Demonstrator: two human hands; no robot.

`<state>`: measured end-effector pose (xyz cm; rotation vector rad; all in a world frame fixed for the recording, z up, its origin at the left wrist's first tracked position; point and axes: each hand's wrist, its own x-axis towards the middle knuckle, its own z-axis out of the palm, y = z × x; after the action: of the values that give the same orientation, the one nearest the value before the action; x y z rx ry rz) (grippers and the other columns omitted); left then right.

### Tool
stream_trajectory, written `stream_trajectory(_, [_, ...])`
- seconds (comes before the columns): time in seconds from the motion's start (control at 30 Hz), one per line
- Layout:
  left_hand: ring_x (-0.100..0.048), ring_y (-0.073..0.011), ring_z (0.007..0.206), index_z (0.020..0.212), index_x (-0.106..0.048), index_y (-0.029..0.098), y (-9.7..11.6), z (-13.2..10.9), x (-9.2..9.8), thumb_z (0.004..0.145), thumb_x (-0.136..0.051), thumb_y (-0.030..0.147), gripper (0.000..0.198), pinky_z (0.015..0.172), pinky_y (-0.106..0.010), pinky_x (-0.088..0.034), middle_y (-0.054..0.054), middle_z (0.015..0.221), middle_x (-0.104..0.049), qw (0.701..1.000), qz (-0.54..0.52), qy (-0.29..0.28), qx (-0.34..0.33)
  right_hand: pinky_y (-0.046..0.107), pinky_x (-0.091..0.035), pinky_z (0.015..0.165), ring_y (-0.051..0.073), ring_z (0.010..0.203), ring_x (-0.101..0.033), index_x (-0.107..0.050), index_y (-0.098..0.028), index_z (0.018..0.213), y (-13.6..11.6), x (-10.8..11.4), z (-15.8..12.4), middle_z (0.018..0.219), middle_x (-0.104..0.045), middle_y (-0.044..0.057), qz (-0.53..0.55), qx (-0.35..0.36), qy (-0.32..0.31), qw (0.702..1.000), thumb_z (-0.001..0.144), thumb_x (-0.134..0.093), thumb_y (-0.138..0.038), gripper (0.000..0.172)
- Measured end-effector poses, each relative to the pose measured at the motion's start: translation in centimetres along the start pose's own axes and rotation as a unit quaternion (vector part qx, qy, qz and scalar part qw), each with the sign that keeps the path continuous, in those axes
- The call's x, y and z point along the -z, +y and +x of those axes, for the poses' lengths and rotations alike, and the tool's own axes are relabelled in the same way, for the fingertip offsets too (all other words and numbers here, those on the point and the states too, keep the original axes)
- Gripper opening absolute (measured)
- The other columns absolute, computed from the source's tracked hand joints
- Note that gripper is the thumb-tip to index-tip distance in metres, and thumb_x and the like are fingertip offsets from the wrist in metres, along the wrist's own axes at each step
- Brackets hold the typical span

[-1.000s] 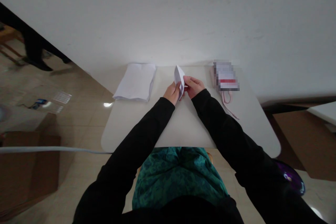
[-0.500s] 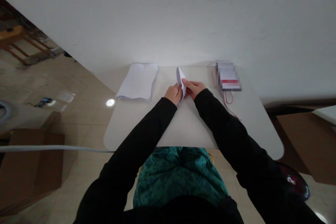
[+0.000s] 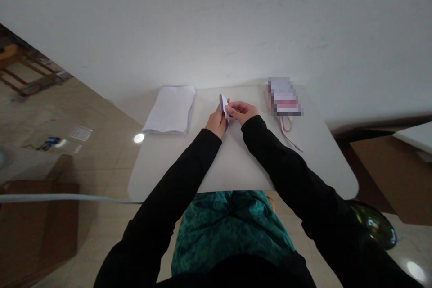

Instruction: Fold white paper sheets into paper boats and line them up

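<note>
A small folded piece of white paper [image 3: 223, 104] stands on edge between my hands, above the middle of the white table [image 3: 232, 162]. My left hand [image 3: 217, 121] is closed around its lower left part, with some fingers hidden behind it. From the right, my right hand [image 3: 242, 111] pinches the paper's near edge between thumb and fingers. Left of the hands lies a stack of white paper sheets [image 3: 171, 110], slightly curled at the edges.
At the table's back right sits a pixelated box-like object [image 3: 285, 96] with a pink cord [image 3: 287, 127]. A white wall [image 3: 216, 22] rises behind the table. Cardboard boxes [image 3: 60, 220] stand on the floor at left and right. A pale cable [image 3: 74, 198] runs to the table's left edge.
The view has shifted a little. The folded paper has turned and sits lower between my hands, and my right hand's fingers have moved along its edge.
</note>
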<state>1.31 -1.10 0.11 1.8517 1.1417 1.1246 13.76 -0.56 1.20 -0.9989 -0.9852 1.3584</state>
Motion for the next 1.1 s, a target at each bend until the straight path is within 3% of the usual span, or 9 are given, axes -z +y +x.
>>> stream_trajectory(0.1, [-0.066,-0.0181,0.075,0.134,-0.044,0.018,0.1,-0.1,0.0,0.092,-0.039,0.029,0.044,0.073,-0.031,-0.051,-0.007,0.090,-0.069,0.998,-0.048,-0.012,0.048,0.025,-0.043,0.044,0.008,0.045,-0.050,-0.062,-0.017,0.071,-0.7,-0.2,-0.5,0.056,-0.061,-0.003,-0.010,0.004,-0.025,1.000,0.051,-0.083,-0.049,0.043])
stream_trajectory(0.17, [-0.059,-0.0145,0.054,0.136,-0.041,0.017,0.4,-0.1,-0.1,0.093,-0.036,0.033,0.046,0.057,-0.027,-0.049,-0.002,0.070,-0.064,0.994,-0.082,-0.029,0.070,0.025,-0.042,0.040,0.008,0.042,-0.049,-0.058,-0.018,0.070,-1.2,-0.2,-0.7,0.056,-0.061,-0.003,-0.012,0.002,-0.034,0.999,0.051,-0.084,-0.049,0.045])
stream_trajectory(0.23, [-0.054,-0.0132,0.047,0.135,-0.040,0.015,0.7,-0.1,-0.2,0.093,-0.037,0.034,0.046,0.049,-0.025,-0.044,0.001,0.058,-0.058,0.990,-0.108,-0.046,0.077,0.025,-0.043,0.039,0.009,0.043,-0.052,-0.056,-0.018,0.070,-1.5,-0.1,-0.7,0.059,-0.063,-0.003,-0.007,0.007,-0.033,0.999,0.049,-0.085,-0.049,0.047])
stream_trajectory(0.43, [-0.051,-0.0114,0.045,0.120,-0.053,0.012,1.9,0.0,-0.1,0.093,-0.036,0.037,0.040,0.043,-0.022,-0.037,0.000,0.053,-0.056,0.979,-0.147,-0.092,0.108,0.023,-0.034,0.034,0.006,0.036,-0.043,-0.060,-0.016,0.066,-2.4,0.4,-0.6,0.047,-0.057,-0.003,-0.031,-0.028,-0.091,0.995,0.055,-0.082,-0.051,0.043])
stream_trajectory(0.67, [-0.055,-0.0107,0.051,0.123,-0.050,0.012,2.2,0.1,0.1,0.091,-0.039,0.047,0.049,0.044,-0.021,-0.039,-0.008,0.078,-0.067,0.967,-0.191,-0.133,0.103,0.023,-0.026,0.033,0.007,0.038,-0.041,-0.067,-0.017,0.070,-2.6,0.9,-0.5,0.053,-0.060,0.000,-0.050,-0.017,-0.126,0.991,0.058,-0.079,-0.055,0.041])
stream_trajectory(0.77, [-0.060,-0.0133,0.060,0.111,-0.058,0.011,1.6,0.3,0.2,0.088,-0.043,0.047,0.045,0.052,-0.024,-0.044,-0.009,0.083,-0.068,0.974,-0.170,-0.101,0.111,0.023,-0.030,0.038,0.007,0.041,-0.042,-0.066,-0.018,0.067,-2.2,1.1,0.0,0.052,-0.058,-0.002,-0.035,0.006,-0.118,0.992,0.057,-0.080,-0.053,0.039])
stream_trajectory(0.9, [-0.063,-0.0181,0.085,0.099,-0.062,0.015,0.1,1.2,0.5,0.084,-0.048,0.040,0.032,0.071,-0.027,-0.048,-0.008,0.093,-0.068,0.979,-0.178,-0.031,0.095,0.022,-0.030,0.043,0.005,0.046,-0.043,-0.066,-0.019,0.063,-1.2,1.7,1.3,0.052,-0.056,-0.005,0.004,-0.002,-0.046,0.999,0.049,-0.083,-0.053,0.041])
stream_trajectory(1.0, [-0.063,-0.0162,0.076,0.106,-0.060,0.017,-0.4,2.1,0.7,0.088,-0.038,0.037,0.034,0.063,-0.026,-0.047,-0.007,0.089,-0.067,0.949,-0.271,0.014,0.158,0.021,-0.025,0.043,0.005,0.047,-0.041,-0.063,-0.019,0.060,-0.6,2.0,2.0,0.053,-0.055,-0.006,0.051,-0.042,-0.005,0.998,0.040,-0.086,-0.053,0.046])
stream_trajectory(1.1, [-0.061,-0.0149,0.067,0.101,-0.060,0.016,-0.2,2.3,0.7,0.090,-0.037,0.040,0.035,0.058,-0.025,-0.045,-0.007,0.080,-0.066,0.918,-0.319,0.038,0.231,0.023,-0.034,0.048,0.006,0.049,-0.045,-0.061,-0.019,0.063,-0.5,1.8,1.7,0.055,-0.056,-0.006,0.066,-0.067,-0.033,0.995,0.038,-0.085,-0.055,0.049])
